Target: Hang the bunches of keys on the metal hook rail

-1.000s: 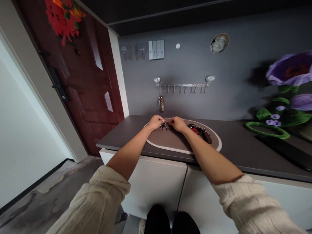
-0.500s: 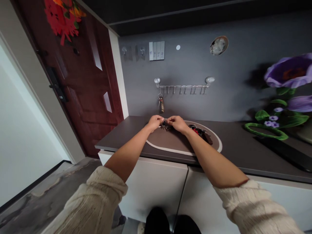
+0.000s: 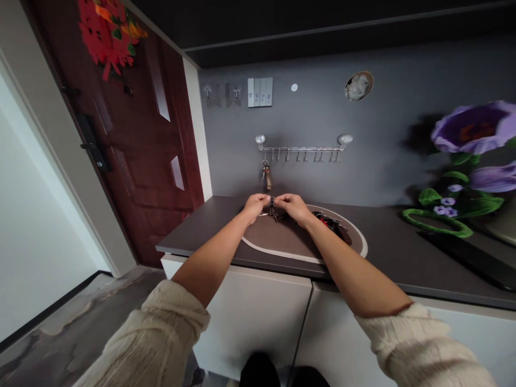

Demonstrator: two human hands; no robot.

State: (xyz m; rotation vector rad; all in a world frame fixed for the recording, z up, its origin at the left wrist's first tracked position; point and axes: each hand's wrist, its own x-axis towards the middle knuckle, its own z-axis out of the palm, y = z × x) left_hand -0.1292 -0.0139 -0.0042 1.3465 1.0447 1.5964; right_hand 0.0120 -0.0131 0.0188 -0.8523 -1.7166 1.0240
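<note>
Between my two hands a small bunch of keys (image 3: 271, 206) on a ring hangs just over the oval brown mat (image 3: 282, 242). My left hand (image 3: 255, 207) pinches it from the left, fingers closed. From the right, my right hand (image 3: 294, 207) grips the ring with thumb and fingers together. The fingertips hide part of the ring. Beside my right wrist, a heap of dark keys and cords with a red piece (image 3: 332, 224) lies on the mat. On the wall behind, a keyring with a brown tag (image 3: 267, 177) hangs from the leftmost hook of the clear hook rail (image 3: 302, 149).
The mat lies on a dark countertop (image 3: 185, 231) above white cabinet doors (image 3: 250, 317). Purple artificial flowers (image 3: 471, 129) and a long black object (image 3: 467, 260) stand at the right. A dark red door (image 3: 141, 145) is at the left. A dark shelf (image 3: 322, 27) overhangs the counter.
The keys between my hands have shifted, with the ring now more upright and the keys hanging lower. Both hands stay in nearly the same place; the view has tilted up slightly.
</note>
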